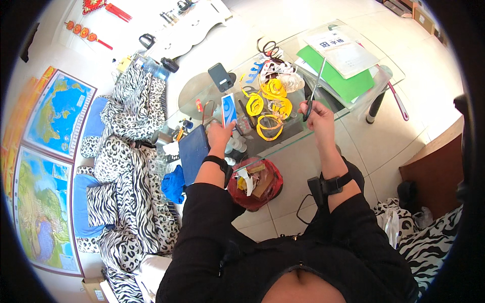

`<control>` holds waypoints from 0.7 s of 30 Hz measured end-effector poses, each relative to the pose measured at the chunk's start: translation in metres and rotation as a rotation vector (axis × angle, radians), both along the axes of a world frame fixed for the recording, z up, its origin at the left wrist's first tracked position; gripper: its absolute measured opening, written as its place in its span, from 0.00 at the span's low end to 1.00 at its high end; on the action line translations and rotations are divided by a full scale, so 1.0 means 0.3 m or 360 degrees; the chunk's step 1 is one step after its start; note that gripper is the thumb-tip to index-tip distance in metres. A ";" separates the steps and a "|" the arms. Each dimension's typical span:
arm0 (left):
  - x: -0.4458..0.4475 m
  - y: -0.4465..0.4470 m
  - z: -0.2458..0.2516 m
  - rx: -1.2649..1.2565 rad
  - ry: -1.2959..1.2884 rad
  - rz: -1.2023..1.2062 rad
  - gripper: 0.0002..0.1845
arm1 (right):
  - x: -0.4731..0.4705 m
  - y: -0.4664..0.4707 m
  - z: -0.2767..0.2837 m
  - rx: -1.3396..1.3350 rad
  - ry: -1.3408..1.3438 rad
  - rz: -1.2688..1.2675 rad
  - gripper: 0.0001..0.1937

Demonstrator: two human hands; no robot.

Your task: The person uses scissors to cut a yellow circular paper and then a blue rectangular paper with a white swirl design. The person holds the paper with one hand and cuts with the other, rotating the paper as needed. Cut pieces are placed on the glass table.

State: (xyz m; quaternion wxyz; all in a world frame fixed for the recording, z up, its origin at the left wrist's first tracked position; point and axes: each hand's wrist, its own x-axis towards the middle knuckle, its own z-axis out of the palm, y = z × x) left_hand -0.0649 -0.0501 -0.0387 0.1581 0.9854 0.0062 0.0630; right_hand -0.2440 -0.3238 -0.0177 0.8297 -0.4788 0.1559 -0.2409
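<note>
My left hand grips the lower end of a slim blue, white and red cardboard box above the glass table. In my right hand is a pair of scissors, held by the dark handles with the blades pointing up and away from me. Between my hands lie several yellow ribbon-like coils. A dark phone rests beyond the box, its camera side up. Beside my left wrist is a dark blue folder or book.
A red-lined waste bin stands below the near edge of the glass table. Green folders and papers are stacked at the right. White crumpled pieces and hair ties lie at the back. A zebra-print sofa runs along the left.
</note>
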 end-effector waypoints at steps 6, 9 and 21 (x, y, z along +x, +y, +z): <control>0.046 -0.009 -0.003 -0.0227 0.0260 0.0085 0.19 | 0.006 0.004 -0.006 0.0022 -0.0026 0.0053 0.08; 0.052 0.009 -0.026 -0.0615 0.0134 0.0068 0.16 | 0.007 0.006 -0.006 0.0022 -0.0034 0.0051 0.07; 0.069 0.091 0.012 -0.1020 -0.0081 0.0198 0.08 | 0.007 0.025 0.011 0.0020 0.0031 0.0072 0.04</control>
